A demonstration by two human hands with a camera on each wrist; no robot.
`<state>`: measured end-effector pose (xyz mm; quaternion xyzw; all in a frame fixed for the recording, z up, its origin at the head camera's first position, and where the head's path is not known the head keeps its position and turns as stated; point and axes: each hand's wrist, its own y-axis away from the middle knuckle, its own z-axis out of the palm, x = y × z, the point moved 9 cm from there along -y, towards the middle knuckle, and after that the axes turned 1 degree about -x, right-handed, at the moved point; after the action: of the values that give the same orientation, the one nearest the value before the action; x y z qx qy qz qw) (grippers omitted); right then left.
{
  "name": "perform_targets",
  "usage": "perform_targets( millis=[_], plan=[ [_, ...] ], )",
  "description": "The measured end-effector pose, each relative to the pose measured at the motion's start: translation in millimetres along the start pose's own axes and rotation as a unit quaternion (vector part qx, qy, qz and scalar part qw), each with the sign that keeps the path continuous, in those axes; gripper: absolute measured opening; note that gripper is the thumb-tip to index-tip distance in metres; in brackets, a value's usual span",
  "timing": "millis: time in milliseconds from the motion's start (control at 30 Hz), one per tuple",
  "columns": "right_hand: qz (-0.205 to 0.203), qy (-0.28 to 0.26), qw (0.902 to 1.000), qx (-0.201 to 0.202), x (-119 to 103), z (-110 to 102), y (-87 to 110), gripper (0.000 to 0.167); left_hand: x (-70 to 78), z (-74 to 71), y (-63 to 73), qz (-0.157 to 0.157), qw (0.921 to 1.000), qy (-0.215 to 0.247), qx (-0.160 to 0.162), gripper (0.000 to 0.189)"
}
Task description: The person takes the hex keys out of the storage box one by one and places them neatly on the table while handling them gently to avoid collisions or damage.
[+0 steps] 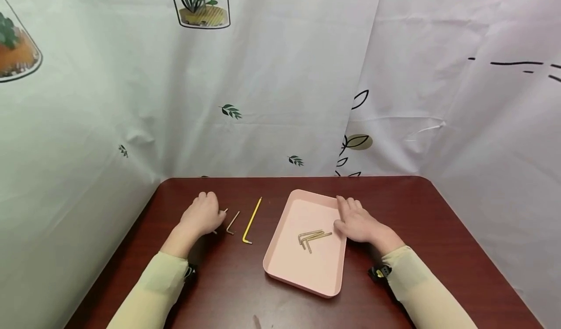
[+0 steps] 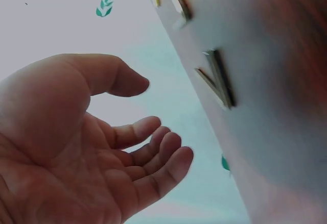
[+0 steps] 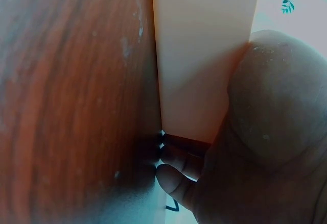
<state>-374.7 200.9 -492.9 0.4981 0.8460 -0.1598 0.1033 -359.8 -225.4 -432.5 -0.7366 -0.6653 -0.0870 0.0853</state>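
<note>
Two pale yellow sleeves (image 1: 151,287) reach in from the near edge over a dark red-brown bench (image 1: 228,295). Between them, right of centre, sits a shallow pink tray (image 1: 298,273), turned slightly askew. A few brass-coloured hex keys (image 1: 317,237) lie overlapping on its floor. The right hand (image 1: 357,223) holds the tray's right side near the far corner, thumb over the rim, fingers outside. Left of the tray, apart from it, a long yellow hex key (image 1: 252,218) lies on the bench, with a shorter metal hex key (image 1: 233,220) beside it. Further left, the left hand (image 1: 202,216) hovers by another small hex key (image 2: 220,81); its grip is fairly wide, fingers gently curved, holding nothing. Behind hangs a white cloth (image 1: 271,76) printed with leaves and potted plants.
</note>
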Motion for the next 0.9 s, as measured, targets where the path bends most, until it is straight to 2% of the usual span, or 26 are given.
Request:
perform_targets(
  millis=[200, 367, 567, 733, 900],
  plan=[
    [0.014, 0.005, 0.9995, -0.026, -22.2, -15.0, 3.3, 0.078, 17.3, -5.4, 2.9, 0.007, 0.9996, 0.006, 0.028, 0.032],
    [0.014, 0.007, 0.9996, -0.022, -24.9, -14.2, 6.1, 0.076, 38.7, -6.4, 7.7, 0.036, 0.9986, -0.003, 0.037, 0.03],
    [0.028, 0.012, 0.9987, -0.042, -28.9, -14.6, 5.7, 0.075, 62.5, -11.1, 11.2, 0.062, 0.9966, -0.001, 0.053, 0.024],
    [0.0, 0.013, 0.9998, -0.013, -21.8, -11.7, 5.5, 0.076, 80.3, -11.1, 9.4, 0.096, 0.994, 0.012, 0.051, 0.019],
    [-0.019, 0.009, 0.9997, 0.012, -18.4, -11.1, 6.8, 0.078, 93.1, -11.1, 7.9, 0.115, 0.9918, 0.015, 0.053, 0.021]
  ],
)
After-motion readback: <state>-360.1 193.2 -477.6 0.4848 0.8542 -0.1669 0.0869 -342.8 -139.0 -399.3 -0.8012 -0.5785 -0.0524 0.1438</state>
